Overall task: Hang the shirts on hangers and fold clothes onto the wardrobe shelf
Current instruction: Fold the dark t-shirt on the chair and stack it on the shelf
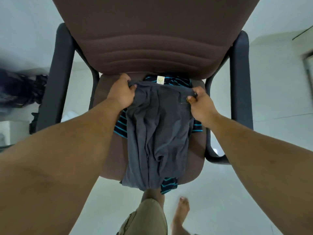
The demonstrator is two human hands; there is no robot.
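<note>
A dark grey garment point(157, 133) lies stretched down the seat of a brown chair point(145, 39), its lower end hanging over the front edge. My left hand point(121, 92) grips its top left corner. My right hand point(200, 103) pinches its top right corner. Under it lies a black shirt with blue stripes point(176, 80), with a white neck label showing near the chair's backrest and striped edges sticking out at both sides and at the bottom.
The chair has black armrests point(55, 78) on both sides. A pile of dark clothes point(18, 89) lies on the pale floor to the left. My bare foot point(182, 211) and a beige trouser leg stand just in front of the seat.
</note>
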